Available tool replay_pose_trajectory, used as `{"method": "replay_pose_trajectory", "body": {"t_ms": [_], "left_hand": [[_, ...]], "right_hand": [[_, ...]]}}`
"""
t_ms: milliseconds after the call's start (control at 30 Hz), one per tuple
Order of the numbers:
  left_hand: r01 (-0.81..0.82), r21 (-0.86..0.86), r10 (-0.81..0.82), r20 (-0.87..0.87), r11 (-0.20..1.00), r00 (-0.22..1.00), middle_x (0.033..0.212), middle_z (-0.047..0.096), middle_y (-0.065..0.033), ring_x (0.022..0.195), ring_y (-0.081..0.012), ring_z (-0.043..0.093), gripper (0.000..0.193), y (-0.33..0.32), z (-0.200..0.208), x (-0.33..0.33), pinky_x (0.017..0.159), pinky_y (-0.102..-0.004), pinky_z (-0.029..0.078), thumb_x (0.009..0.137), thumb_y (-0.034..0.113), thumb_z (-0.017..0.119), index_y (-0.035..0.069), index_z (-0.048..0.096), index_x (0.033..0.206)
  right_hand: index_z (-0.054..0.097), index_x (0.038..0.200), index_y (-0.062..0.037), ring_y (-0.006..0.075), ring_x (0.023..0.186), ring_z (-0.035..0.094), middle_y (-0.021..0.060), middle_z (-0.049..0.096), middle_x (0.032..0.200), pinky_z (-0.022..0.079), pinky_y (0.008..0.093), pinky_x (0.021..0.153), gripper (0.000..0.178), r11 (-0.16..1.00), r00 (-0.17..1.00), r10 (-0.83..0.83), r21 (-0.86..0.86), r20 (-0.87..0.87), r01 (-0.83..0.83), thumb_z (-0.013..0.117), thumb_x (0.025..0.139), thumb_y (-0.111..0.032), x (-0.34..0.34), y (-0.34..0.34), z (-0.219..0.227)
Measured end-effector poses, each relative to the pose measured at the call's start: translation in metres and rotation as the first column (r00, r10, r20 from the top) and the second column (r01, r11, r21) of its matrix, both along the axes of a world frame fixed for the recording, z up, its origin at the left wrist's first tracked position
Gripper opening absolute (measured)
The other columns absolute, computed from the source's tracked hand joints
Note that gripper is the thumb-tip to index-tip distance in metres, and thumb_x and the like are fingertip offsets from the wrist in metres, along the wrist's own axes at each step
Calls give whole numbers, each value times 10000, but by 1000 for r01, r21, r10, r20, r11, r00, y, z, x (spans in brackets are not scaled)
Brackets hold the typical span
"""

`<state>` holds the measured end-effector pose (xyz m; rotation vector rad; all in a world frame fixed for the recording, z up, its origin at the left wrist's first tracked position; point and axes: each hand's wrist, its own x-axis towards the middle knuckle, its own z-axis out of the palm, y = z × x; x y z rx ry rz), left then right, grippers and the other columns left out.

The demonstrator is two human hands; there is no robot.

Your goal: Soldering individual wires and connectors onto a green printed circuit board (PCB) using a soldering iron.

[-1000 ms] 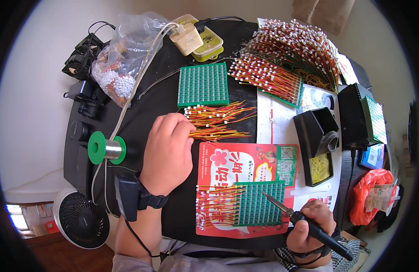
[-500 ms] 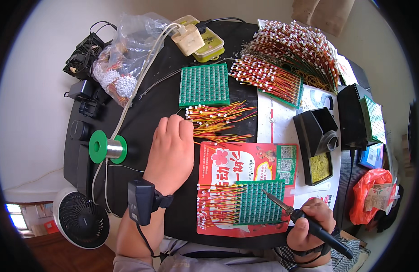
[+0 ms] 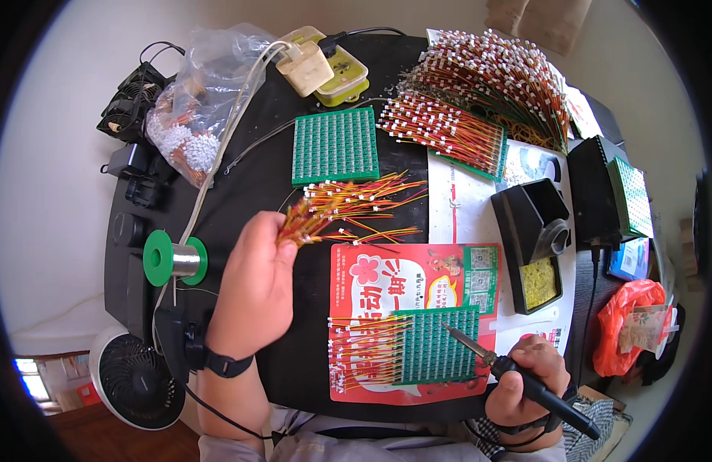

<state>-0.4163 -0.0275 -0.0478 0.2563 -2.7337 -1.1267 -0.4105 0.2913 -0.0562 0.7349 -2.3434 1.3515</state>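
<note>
My left hand [image 3: 257, 289] is closed round a bundle of red and yellow wires [image 3: 300, 223], whose ends fan out blurred beyond the fingers. Right beside it, more loose wires with white connectors [image 3: 363, 192] lie on the black table. My right hand [image 3: 531, 377] grips a soldering iron [image 3: 537, 389] by its handle, the tip pointing up and left over a green circuit board [image 3: 440, 346]. Wires with white connectors [image 3: 363, 350] stick out leftward from that board's left side. Both rest on a red printed sheet [image 3: 356, 266].
A green solder spool [image 3: 173, 259] stands at left, near a fan [image 3: 136, 377]. Behind are a stack of green boards [image 3: 335, 146] and a bag of wires [image 3: 190, 131]. To the right are an iron stand with yellow sponge [image 3: 542, 283], finished wired boards [image 3: 456, 131] and a red bag [image 3: 629, 323].
My left hand has drawn back left and turned, and now lifts a bunch of wires from the loose pile. My right hand holds the iron almost unmoved. The view has shifted slightly.
</note>
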Motion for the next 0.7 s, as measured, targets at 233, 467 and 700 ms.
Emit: {"method": "replay_pose_trajectory", "body": {"t_ms": [233,467,700], "left_hand": [[62,166,-57,-35,984,998,914,542,-46,779,-101,482,161,21,7,7,719,-235,411,1039,114,464,-6,523,1129],[30,590,-37,-1,807,999,951,487,-14,807,-75,451,159,34,15,9,694,-221,396,1026,168,523,31,514,1106],[304,-295,-336,-65,906,939,932,526,-182,889,-368,563,228,64,-10,-6,814,-446,487,777,3,584,-29,508,990]], "right_hand": [[531,961,19,249,499,580,101,586,635,489,347,497,354,1000,1000,5,-17,-13,-5,715,908,-279,-1,1,-2],[525,958,19,220,503,565,95,566,626,478,334,498,348,999,1000,-2,-46,8,2,700,915,-279,0,2,0],[477,976,3,181,544,511,98,501,672,426,305,495,427,966,974,-223,-147,-41,214,578,986,-412,3,2,-6]]}}
